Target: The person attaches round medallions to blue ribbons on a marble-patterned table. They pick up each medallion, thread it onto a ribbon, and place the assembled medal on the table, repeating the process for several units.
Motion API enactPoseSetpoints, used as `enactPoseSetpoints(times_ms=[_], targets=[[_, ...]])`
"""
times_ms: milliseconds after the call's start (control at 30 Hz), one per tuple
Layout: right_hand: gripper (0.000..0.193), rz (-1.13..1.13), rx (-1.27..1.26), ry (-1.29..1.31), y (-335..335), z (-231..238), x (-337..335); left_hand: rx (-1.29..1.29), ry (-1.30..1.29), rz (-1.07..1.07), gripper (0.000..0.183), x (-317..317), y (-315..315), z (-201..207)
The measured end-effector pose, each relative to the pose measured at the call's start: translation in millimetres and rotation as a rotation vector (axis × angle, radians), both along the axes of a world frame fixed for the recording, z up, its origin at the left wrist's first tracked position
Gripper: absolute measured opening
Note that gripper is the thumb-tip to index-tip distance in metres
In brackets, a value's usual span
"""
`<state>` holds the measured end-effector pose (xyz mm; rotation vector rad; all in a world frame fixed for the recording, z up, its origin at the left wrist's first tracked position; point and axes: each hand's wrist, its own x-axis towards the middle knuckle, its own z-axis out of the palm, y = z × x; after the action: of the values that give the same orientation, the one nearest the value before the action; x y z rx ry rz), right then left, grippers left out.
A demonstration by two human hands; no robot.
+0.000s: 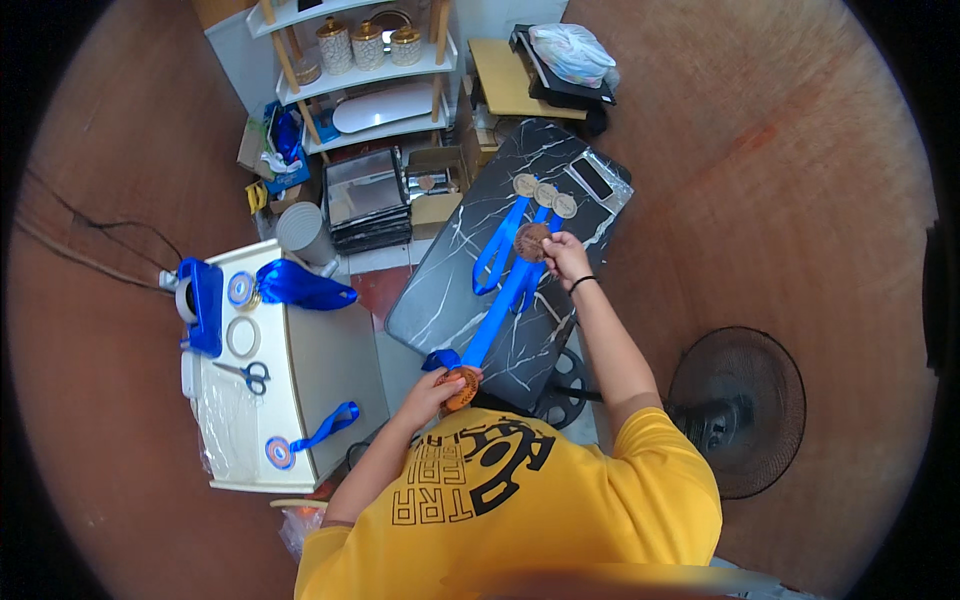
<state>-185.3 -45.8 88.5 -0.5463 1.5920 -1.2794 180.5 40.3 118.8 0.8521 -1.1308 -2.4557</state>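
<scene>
My right hand (567,258) pinches a bronze-coloured medal (531,241) by its edge above the black marble-patterned table (430,290). A blue ribbon (490,330) runs from near that medal down toward my left side. Close to my body, my left hand (428,395) grips another bronze medal (461,389), with a dark blue ribbon bunched beside it. Three gold-toned medals (545,195) lie in a slanting row on the table beyond my right hand. Their blue ribbons (495,250) trail toward me, partly under the held medal and ribbon.
A silver device with a dark display (592,180) sits at the table's far right. On the white cabinet (335,350) at left are a blue tape dispenser (204,305), scissors (250,376), a tape ring (242,337) and ribboned medals (280,452). A black fan (738,412) stands at right.
</scene>
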Motion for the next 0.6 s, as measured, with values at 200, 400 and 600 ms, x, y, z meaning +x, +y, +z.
enactPoseSetpoints(times_ms=[200,400,600], targets=[[0.021,-0.195,0.134,0.310,-87.1,-105.6,-31.8,0.051,-0.088,0.098,0.037,-40.9,-44.3,-35.2],[0.023,-0.295,0.114,0.501,-150.9,-174.9,-57.0,0.006,-0.181,0.181,0.037,-88.2,-93.0,-68.6],[0.022,-0.255,0.170,0.654,-170.9,-188.6,-65.9,0.040,-0.184,0.197,0.031,-102.6,-115.0,-79.1]])
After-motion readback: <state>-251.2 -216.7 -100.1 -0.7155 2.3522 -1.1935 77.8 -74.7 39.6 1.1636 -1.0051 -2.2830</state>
